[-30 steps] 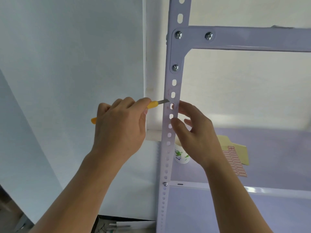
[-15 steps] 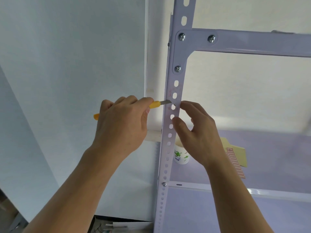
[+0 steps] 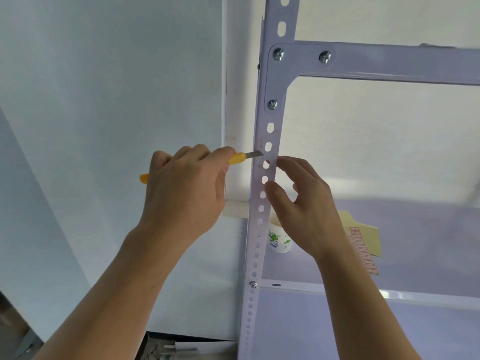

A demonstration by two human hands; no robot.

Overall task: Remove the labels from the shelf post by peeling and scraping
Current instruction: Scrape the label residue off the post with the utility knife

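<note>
- A person's left hand [image 3: 184, 196] gripped a yellow-handled blade [image 3: 241, 158], its tip against a faint, seemingly half-worn label [image 3: 261, 146] at the shelf post's [image 3: 281, 14] left edge.
- The right hand [image 3: 304, 211] pinched the post's right edge, steadying it.
- Scraping was the step in hand; the next stroke likely called for a shallow blade angle.

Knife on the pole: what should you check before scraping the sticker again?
1. Left hand grips the yellow-handled knife fully: ok.
2. Blade tip meets the label at the left edge of the shelf post: ok.
3. Blade is under the label: cannot tell.
4. Right hand steadies the post, thumb on its front: ok.
5. Right fingers clear of the blade's line: probably not ok; they sit just past the post at blade height.
</note>
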